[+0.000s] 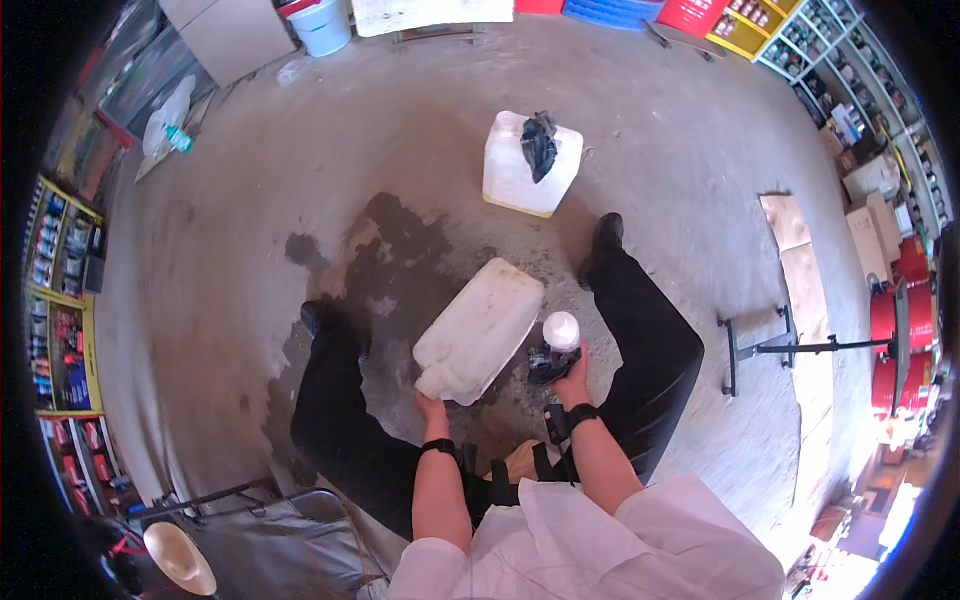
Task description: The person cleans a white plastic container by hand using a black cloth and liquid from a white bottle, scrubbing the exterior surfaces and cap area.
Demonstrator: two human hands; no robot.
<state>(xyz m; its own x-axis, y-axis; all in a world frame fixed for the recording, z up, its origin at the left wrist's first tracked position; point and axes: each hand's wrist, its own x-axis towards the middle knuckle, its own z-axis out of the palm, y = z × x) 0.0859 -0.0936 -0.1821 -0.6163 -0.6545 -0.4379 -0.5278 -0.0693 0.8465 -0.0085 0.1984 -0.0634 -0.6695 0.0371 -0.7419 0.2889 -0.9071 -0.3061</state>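
Between my legs a white plastic jerrycan [480,330] stands tilted or lies over the wet floor; its surface is smudged with dirt. My left hand [430,406] grips its near lower corner. Close to the jerrycan's right side, my right hand [574,379] is closed around a white round-topped bottle or container [561,330] with crumpled black plastic [551,364] about its lower part. Farther ahead, a second white plastic jerrycan [525,176] rests on the floor, with a crumpled black plastic bag [538,146] on its top.
Wet patches [390,247] darken the concrete around my feet. To the right are a wheeled stand [757,349] and flattened cardboard [806,300]. Shelves of goods [64,300] line the left; a light blue bucket [322,30] stands at the far side. A straw-coloured hat [178,559] lies lower left.
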